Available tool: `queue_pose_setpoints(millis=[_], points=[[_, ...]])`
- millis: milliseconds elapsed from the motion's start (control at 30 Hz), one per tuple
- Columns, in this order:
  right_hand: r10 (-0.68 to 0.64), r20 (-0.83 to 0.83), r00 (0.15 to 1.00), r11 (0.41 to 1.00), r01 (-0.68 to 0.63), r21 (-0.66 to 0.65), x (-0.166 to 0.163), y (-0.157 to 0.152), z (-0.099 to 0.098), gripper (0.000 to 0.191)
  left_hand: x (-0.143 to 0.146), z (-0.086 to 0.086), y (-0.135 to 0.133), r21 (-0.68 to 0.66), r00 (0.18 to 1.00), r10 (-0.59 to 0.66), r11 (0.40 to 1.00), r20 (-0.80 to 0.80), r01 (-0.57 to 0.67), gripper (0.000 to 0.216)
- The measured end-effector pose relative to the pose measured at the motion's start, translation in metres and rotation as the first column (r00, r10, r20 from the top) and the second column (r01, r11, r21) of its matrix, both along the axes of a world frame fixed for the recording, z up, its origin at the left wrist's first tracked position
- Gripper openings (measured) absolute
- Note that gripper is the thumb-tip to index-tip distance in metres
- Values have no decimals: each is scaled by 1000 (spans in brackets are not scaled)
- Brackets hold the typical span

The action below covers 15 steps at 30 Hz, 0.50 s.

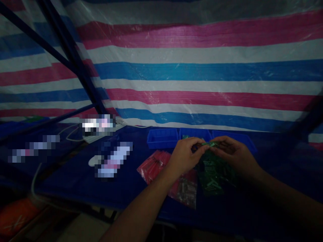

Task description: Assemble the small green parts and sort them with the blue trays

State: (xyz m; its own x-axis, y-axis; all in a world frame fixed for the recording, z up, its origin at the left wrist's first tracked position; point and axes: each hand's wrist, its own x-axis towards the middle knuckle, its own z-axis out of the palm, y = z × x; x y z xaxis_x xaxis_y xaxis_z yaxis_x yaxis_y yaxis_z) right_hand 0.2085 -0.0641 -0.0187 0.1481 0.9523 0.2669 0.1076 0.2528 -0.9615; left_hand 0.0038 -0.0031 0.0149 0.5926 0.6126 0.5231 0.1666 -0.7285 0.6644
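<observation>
Premises present as a makeshift workshop of temporary build. Walls consist of striped plastic sheeting, visibly creased, beside dark metal bars. A blue worktable carries shallow blue bins, clear bags of red pieces and a clear bag of green pieces. A white cable trails loose; lighting is dim

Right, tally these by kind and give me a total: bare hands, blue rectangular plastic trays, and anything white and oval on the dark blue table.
Bare hands, the left hand and the right hand: 2
Blue rectangular plastic trays: 3
White oval object: 1
Total: 6
</observation>
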Motion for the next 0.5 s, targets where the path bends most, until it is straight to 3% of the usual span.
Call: queue_pose_setpoints(millis=[333,500], points=[[26,-56,998,1000,-27,-16,-2,-4,6,38,1,0,-2,1,1000,-31,1000,-6,31,21],[-118,-43,992,993,119,11,8,3,7,38,0,-4,1,86,997,38,996,-66,-32,29]])
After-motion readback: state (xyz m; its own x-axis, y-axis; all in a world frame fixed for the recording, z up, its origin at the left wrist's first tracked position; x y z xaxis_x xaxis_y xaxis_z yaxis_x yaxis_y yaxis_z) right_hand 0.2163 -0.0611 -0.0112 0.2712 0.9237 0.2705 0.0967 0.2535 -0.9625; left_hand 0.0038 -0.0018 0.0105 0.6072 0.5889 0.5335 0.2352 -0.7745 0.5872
